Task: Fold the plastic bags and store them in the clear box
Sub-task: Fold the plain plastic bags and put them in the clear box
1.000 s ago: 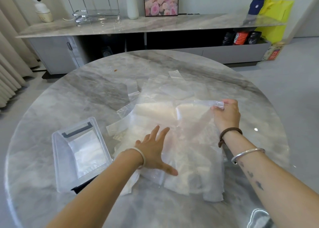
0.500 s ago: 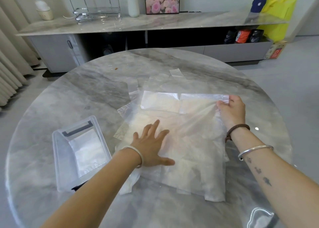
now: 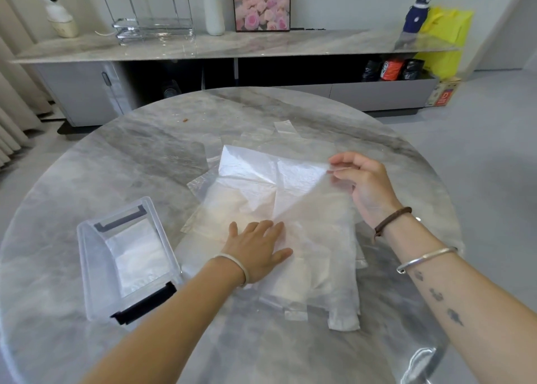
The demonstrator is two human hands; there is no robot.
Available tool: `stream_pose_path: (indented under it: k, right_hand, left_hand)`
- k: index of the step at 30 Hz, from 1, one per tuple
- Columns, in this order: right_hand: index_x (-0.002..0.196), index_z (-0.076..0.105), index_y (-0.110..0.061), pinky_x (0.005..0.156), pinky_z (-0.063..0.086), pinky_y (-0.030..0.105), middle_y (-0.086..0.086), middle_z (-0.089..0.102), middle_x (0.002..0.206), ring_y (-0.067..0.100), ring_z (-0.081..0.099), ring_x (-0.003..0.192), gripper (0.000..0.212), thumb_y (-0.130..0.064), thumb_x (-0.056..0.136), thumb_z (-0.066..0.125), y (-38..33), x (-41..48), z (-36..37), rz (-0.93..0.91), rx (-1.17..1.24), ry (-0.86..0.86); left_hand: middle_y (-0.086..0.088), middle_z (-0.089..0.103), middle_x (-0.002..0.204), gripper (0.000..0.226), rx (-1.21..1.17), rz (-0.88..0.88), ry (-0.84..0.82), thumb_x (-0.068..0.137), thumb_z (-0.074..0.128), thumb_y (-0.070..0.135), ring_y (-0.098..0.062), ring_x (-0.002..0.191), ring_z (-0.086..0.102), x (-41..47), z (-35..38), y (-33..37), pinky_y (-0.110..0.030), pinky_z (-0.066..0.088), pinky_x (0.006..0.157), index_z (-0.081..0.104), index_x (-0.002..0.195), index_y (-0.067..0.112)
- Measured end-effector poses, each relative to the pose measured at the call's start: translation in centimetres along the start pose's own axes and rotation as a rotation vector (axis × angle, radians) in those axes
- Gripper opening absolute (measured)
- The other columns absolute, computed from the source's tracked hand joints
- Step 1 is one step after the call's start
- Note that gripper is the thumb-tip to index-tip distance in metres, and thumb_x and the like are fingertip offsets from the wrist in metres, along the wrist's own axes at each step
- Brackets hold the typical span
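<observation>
Top plastic bag (image 3: 290, 191): thin translucent film, near weightless, limp, no stiffness of its own. Expect it to slide on the layers below and trap air, so any crease needs pressing flat. It lies on the pile of bags (image 3: 322, 284) mid-tabletop, far right corner lifted.

Best hold, in my judgement: pinch at corners or edges and pin the middle with a flat palm. That is the current setup. Right hand (image 3: 367, 188) has its fingers (image 3: 341, 160) pinching the far right corner just off the pile. Left hand (image 3: 255, 251) lies flat on the bag's near-left part, fingers (image 3: 261, 227) straight and close together, thumb out to the side.

Clear box (image 3: 91, 270): just left of the pile, open top, black latches (image 3: 145, 305) at both ends. Inside, whitish folded plastic (image 3: 136, 255) lies flat on the bottom; count not readable. Plenty of room left.

Everything sits on the round marble tabletop (image 3: 130, 156).
</observation>
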State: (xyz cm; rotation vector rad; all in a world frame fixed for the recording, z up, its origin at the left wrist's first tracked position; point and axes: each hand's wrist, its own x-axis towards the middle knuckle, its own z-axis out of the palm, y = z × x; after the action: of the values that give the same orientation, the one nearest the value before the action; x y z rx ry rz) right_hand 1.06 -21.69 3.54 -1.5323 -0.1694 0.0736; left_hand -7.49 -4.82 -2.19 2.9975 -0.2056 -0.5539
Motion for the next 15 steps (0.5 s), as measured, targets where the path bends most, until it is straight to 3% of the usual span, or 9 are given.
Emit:
stream_pose_path:
  k: [5, 10, 15]
  right_hand:
    - [0.070, 0.061, -0.014, 0.057, 0.046, 0.009, -0.014, 0.066, 0.054, -0.003, 0.061, 0.056, 0.036, 0.017, 0.081, 0.046, 0.1, -0.3, -0.4, -0.019, -0.022, -0.010]
    - [0.068, 0.063, -0.015, 0.064, 0.042, 0.017, -0.013, 0.065, 0.055, 0.003, 0.056, 0.060, 0.032, 0.013, 0.078, 0.053, -0.1, -1.0, -0.9, 0.008, -0.048, -0.086]
    - [0.056, 0.070, -0.019, 0.066, 0.047, 0.009, -0.009, 0.070, 0.064, -0.001, 0.062, 0.066, 0.022, 0.000, 0.061, 0.061, -0.5, -2.6, -1.2, 0.013, -0.062, -0.269]
  left_hand:
    - [-0.007, 0.032, 0.140, 0.054, 0.030, -0.034, 0.034, 0.094, 0.027, 0.053, -0.026, 0.128, 0.037, 0.4, 0.0, 0.4, -0.049, 0.023, 0.108, 0.027, 0.141, 0.026]
    - [-0.009, 0.031, 0.139, 0.070, 0.084, -0.079, 0.059, 0.089, 0.037, 0.059, -0.028, 0.129, 0.033, 1.0, 0.3, 0.0, -0.050, 0.022, 0.108, 0.015, 0.145, 0.023]
    - [-0.007, 0.029, 0.149, 0.066, -0.081, -0.120, 0.157, 0.095, 0.025, 0.053, -0.026, 0.135, 0.033, 1.5, 0.0, -0.4, -0.049, 0.018, 0.113, 0.009, 0.149, 0.019]
